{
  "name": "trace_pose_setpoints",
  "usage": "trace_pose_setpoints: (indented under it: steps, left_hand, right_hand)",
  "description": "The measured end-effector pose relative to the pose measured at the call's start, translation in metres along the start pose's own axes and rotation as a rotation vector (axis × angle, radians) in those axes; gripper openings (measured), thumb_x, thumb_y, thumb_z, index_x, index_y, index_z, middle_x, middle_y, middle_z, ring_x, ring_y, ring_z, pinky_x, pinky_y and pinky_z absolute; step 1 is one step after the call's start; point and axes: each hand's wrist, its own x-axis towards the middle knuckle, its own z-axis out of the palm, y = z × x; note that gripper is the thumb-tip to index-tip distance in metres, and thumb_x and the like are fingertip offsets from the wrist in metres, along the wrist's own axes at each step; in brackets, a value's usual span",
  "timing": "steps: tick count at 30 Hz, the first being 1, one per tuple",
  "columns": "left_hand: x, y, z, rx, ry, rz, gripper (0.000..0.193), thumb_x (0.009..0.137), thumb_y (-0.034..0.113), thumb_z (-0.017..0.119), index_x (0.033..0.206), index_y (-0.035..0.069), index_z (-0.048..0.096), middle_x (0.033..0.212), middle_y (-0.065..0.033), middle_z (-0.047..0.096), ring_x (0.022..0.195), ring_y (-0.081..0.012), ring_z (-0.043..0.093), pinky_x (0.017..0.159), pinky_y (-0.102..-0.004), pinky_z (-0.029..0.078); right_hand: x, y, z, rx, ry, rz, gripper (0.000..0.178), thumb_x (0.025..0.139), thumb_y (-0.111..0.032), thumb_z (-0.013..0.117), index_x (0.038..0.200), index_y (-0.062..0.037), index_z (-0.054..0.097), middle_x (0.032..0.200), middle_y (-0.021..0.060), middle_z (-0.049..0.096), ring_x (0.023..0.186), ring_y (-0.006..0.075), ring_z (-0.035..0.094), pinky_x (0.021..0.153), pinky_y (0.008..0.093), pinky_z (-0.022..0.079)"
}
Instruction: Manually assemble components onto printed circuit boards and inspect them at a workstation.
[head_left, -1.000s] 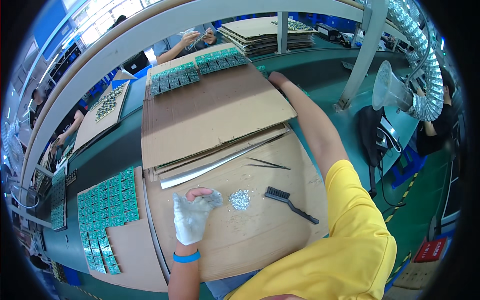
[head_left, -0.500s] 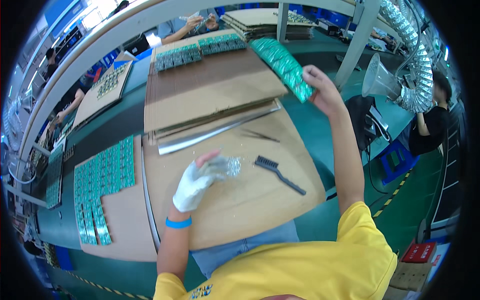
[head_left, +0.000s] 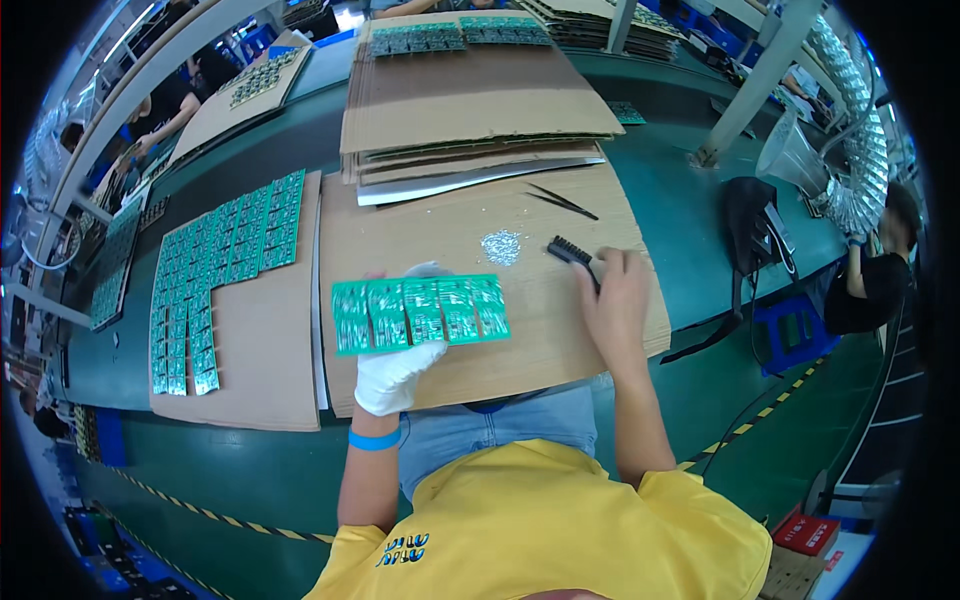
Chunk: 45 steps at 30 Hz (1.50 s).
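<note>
My left hand (head_left: 388,378), in a white glove with a blue wristband, is closed on a green circuit board panel (head_left: 422,312), holding it up over the cardboard mat (head_left: 465,375). The panel is split into several narrow boards. My bare right hand (head_left: 618,305) is at the handle of a black brush (head_left: 570,250), its fingers closed round it; the bristle end points away to the left. Left of the brush lies a small pile of shiny silver bits (head_left: 500,247). Dark tweezers (head_left: 562,202) rest just beyond.
Stacked cardboard sheets (head_left: 470,100) carry more circuit boards (head_left: 418,38) at the far side. On the left, another cardboard sheet (head_left: 258,350) holds several green panels (head_left: 225,240). A black bag (head_left: 752,225), a metal post (head_left: 760,85) and a flexible silver duct (head_left: 862,165) stand right; co-workers sit around.
The green panel has gone from my right hand at the far right to my left hand in front of me. My right hand has come down to the brush. The view has shifted.
</note>
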Motion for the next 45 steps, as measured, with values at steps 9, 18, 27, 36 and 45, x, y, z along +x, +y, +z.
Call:
trace_pose_setpoints:
  steps: [9, 18, 27, 36, 45]
  left_hand:
    - [-0.035, -0.027, -0.025, -0.146, 0.411, 0.286, 0.079, 0.085, 0.014, 0.081, 0.153, 0.014, 0.04, 0.148, -0.016, 0.051, 0.137, -0.0347, 0.051, 0.114, -0.056, 0.04]
    - [-0.052, -0.018, -0.037, -0.132, 0.428, 0.379, 0.071, 0.092, 0.03, 0.074, 0.153, 0.016, 0.041, 0.155, -0.0149, 0.046, 0.146, -0.0359, 0.04, 0.119, -0.0602, 0.031]
    - [-0.05, -0.022, -0.037, -0.17, 0.424, 0.428, 0.075, 0.091, 0.028, 0.076, 0.154, 0.016, 0.038, 0.154, -0.0152, 0.047, 0.143, -0.0355, 0.044, 0.118, -0.0595, 0.033]
    - [-0.045, -0.027, -0.035, 0.002, 0.39, 0.278, 0.091, 0.076, 0.006, 0.089, 0.15, 0.012, 0.036, 0.15, -0.0189, 0.05, 0.136, -0.0348, 0.052, 0.11, -0.0513, 0.048]
    - [-0.031, -0.05, -0.005, 0.087, 0.249, 0.193, 0.092, 0.077, -0.001, 0.087, 0.149, 0.013, 0.033, 0.15, -0.018, 0.049, 0.136, -0.0307, 0.053, 0.11, -0.0468, 0.05]
  right_hand:
    - [-0.002, -0.02, -0.027, 0.564, -0.294, -0.02, 0.016, 0.09, -0.012, 0.074, 0.098, 0.0013, 0.069, 0.088, 0.0157, 0.064, 0.083, 0.0338, 0.064, 0.07, 0.041, 0.05]
    - [0.002, -0.06, -0.005, 0.647, -0.638, -0.297, 0.009, 0.087, -0.01, 0.076, 0.089, -0.0013, 0.076, 0.081, 0.0133, 0.062, 0.076, 0.031, 0.062, 0.069, 0.0403, 0.05]
    - [0.008, -0.079, -0.003, 0.637, -0.57, -0.229, 0.008, 0.085, -0.007, 0.076, 0.089, -0.0003, 0.075, 0.081, 0.0135, 0.06, 0.077, 0.0318, 0.061, 0.071, 0.0413, 0.049]
    - [0.016, -0.025, -0.013, 0.572, -0.594, -0.276, 0.008, 0.086, -0.007, 0.075, 0.09, 0.0001, 0.074, 0.088, 0.0146, 0.064, 0.079, 0.0301, 0.062, 0.071, 0.0381, 0.05]
    - [0.002, -0.101, -0.035, 0.795, -0.37, -0.122, 0.025, 0.087, 0.003, 0.071, 0.111, -0.0041, 0.074, 0.09, 0.0124, 0.063, 0.073, 0.0249, 0.061, 0.065, 0.0347, 0.049]
